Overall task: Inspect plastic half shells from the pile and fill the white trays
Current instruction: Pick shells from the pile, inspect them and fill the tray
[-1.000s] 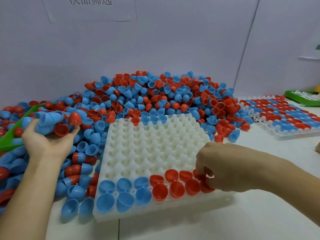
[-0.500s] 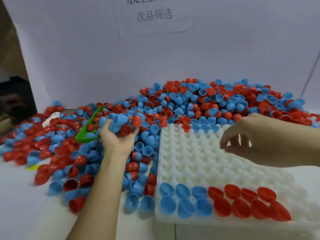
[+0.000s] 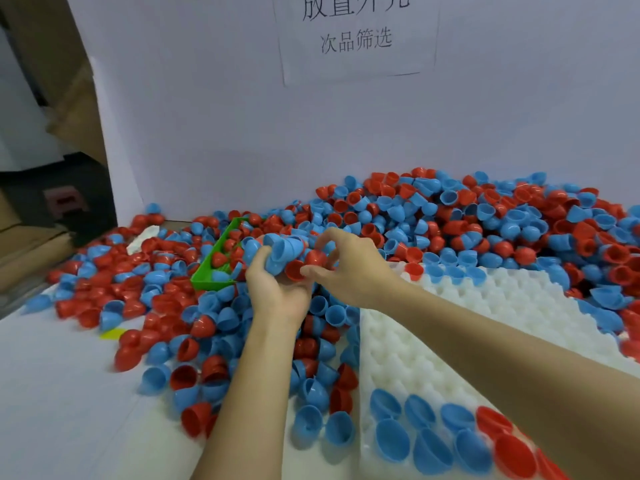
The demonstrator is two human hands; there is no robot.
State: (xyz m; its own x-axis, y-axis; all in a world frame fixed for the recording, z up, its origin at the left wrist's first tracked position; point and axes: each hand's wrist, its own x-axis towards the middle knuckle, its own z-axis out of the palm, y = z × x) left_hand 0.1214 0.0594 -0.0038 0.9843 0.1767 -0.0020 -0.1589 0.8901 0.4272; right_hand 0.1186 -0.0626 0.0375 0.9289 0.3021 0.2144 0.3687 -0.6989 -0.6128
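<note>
A big pile of red and blue plastic half shells (image 3: 485,216) covers the table against the back wall. My left hand (image 3: 277,292), palm up, holds a handful of shells (image 3: 282,249), mostly blue with some red. My right hand (image 3: 349,271) has reached over to it and pinches a red shell (image 3: 313,259) at the edge of that handful. The white dimpled tray (image 3: 485,306) lies at the right, under my right forearm. Its near rows carry several blue shells (image 3: 415,431) and red shells (image 3: 509,445), open side up.
A green plastic tray (image 3: 216,268) lies half buried in shells left of my hands. Loose shells spread over the table to the left and in front. A white wall with a paper sign (image 3: 356,36) stands behind the pile. Cardboard and a dark box sit at far left.
My right hand has left the tray's near row and crossed left to the handful in my left hand. The view has swung left and down.
</note>
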